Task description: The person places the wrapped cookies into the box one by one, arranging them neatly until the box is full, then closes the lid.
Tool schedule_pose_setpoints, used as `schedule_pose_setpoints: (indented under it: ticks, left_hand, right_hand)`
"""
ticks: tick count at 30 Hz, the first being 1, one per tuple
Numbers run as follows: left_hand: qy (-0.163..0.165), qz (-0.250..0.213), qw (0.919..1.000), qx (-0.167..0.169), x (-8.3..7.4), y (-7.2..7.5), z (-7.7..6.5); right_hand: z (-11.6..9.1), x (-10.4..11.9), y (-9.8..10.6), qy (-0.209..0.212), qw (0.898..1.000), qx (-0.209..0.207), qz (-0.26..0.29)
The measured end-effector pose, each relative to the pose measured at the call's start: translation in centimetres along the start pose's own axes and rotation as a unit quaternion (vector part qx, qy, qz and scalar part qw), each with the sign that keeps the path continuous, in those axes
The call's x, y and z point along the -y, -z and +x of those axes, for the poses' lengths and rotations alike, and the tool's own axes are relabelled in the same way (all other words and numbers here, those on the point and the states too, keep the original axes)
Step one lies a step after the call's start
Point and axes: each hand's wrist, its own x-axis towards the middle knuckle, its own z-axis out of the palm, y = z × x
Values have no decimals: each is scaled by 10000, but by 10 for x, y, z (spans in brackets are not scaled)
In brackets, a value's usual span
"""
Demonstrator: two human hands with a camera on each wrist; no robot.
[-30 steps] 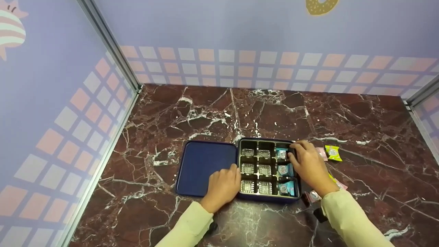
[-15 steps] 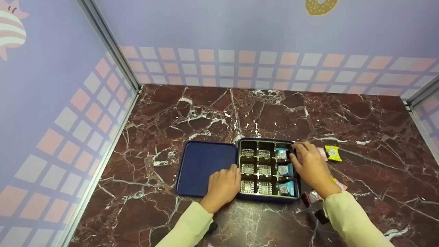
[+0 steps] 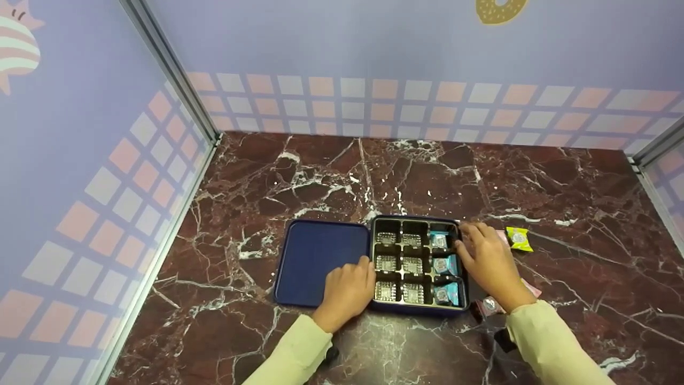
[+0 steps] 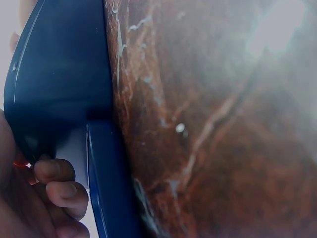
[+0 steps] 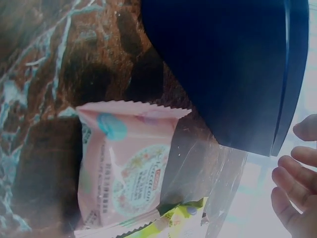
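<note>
A dark blue tin (image 3: 420,309) with a divided black insert stands open in the head view. Blue-wrapped sweets (image 3: 444,264) sit in the three compartments of its right column; the other compartments show only their ridged bottoms. My left hand (image 3: 348,289) holds the tin's left wall by the rim, over the edge of the lid; the left wrist view shows its fingers curled there. Beside the tin's upper right corner is my right hand (image 3: 490,262), its fingers loosely bent with nothing between them. In the right wrist view a gap separates those fingers (image 5: 294,183) from the tin.
Left of the tin lies its blue lid (image 3: 307,256). To the right are a yellow-green sweet (image 3: 519,239), a pink sweet (image 5: 126,168) and a reddish one (image 3: 489,306); my right hand and forearm partly cover this group. Printed walls enclose the marble table (image 3: 320,176).
My right hand has drawn back slightly to the right from the tin's top right compartment, showing more of the blue sweet there. The left hand and the tin have stayed put.
</note>
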Motion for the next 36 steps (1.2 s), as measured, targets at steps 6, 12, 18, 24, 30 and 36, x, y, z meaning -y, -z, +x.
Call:
schedule_pose_setpoints:
  ticks: [6,12,18,24,30,36]
  left_hand:
    - [-66,-80,9999,-101,0,0,0]
    - [-45,-52,9999,-103,0,0,0]
    - [-14,-39,10000,-64,0,-1,0]
    - [10,-57,10000,14,0,-1,1]
    - [26,-55,10000,19,0,-1,2]
    - [-14,6,10000,-42,0,-1,1]
  right_hand:
    - [-3,-3,1,-101,9999,38,-6]
    - [-6,-6,4,-209,9997,106,-4]
    - [-9,-9,8,-252,9995,160,-64]
    - [-13,-16,9,-225,9996,95,-162]
    - [-17,-23,12,-265,9992,175,-244]
    - [-24,-31,15,-375,9988,170,-252]
